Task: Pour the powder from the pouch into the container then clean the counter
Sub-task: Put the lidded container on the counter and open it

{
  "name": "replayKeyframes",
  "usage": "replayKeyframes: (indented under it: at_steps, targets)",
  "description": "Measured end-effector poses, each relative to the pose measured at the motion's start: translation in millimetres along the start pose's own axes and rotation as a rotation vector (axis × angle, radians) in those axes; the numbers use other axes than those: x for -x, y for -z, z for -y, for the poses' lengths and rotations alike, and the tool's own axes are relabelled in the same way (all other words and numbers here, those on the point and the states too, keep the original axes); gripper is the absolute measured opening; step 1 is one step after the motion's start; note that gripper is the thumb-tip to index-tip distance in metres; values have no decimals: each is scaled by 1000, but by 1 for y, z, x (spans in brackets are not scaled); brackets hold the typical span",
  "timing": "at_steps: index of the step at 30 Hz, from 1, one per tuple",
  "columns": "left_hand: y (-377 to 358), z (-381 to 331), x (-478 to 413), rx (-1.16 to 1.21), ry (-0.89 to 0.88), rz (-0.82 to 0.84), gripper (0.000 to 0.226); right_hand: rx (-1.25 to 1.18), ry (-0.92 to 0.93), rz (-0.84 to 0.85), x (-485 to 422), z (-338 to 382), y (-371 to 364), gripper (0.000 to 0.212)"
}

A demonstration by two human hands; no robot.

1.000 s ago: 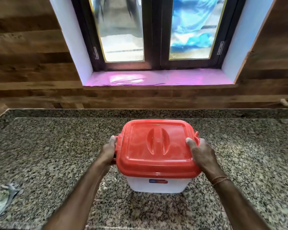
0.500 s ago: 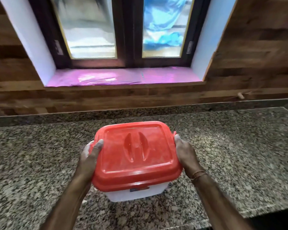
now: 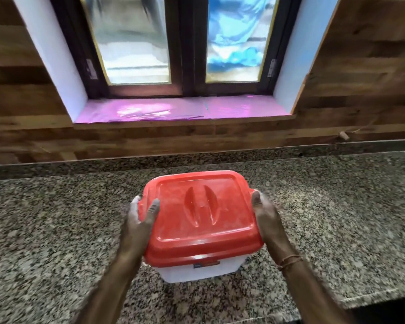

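Two hands clasp the red-lidded container at centre frame, on the granite desk.

The left hand [image 3: 142,220] and right hand [image 3: 265,218] each have their grip closed on the red lid [image 3: 201,213] of the white plastic container [image 3: 197,268] over the desk [image 3: 56,230]. Rigid, smooth, likely slippery with powder and heavy if filled; better held low on its walls.

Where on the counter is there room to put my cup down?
Bare granite counter lies left of the left hand, and right of the right hand. The middle is crowded by the red-lidded container.
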State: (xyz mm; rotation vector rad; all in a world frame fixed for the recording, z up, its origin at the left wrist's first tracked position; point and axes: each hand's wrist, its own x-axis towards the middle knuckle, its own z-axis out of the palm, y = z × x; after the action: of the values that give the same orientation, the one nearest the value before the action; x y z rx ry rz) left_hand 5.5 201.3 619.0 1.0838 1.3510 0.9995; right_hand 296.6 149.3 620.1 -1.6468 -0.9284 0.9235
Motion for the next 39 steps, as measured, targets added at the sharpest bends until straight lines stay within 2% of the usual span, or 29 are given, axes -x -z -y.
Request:
replayKeyframes:
  at_steps: [4,10,17,21,24,26,28,31,33,36,39]
  targets:
    - [0,-7,3,13,21,-20,86,-55,-28,30,0,3,-4,63]
    - [3,-8,5,14,38,-37,88,-150,-26,44,7,12,-6,55]
    - [5,-18,7,-8,-50,-74,91,-140,7,64,10,18,-7,74]
    - [-2,-37,8,-52,-106,-76,95,-163,36,19,13,20,1,74]
    - [-23,-54,10,-80,-153,-32,97,-94,84,-44,11,23,22,75]
    - [-46,-65,13,-102,-186,-32,93,-103,62,-24,3,25,44,70]
    - [-73,-74,16,-143,-186,-47,91,-199,-7,34,-11,23,72,62]
    - [-121,-78,20,-170,-178,39,94,-358,-83,59,-37,11,124,59]
    - [-157,-73,21,-278,-204,89,92,-394,-99,25,-51,-5,163,59]
    - [-211,-53,25,-577,-247,149,89,-416,-115,-60,-65,-35,225,57]
    - [-247,-27,25,-875,-244,158,94,-382,-141,-132,-79,-75,273,74]
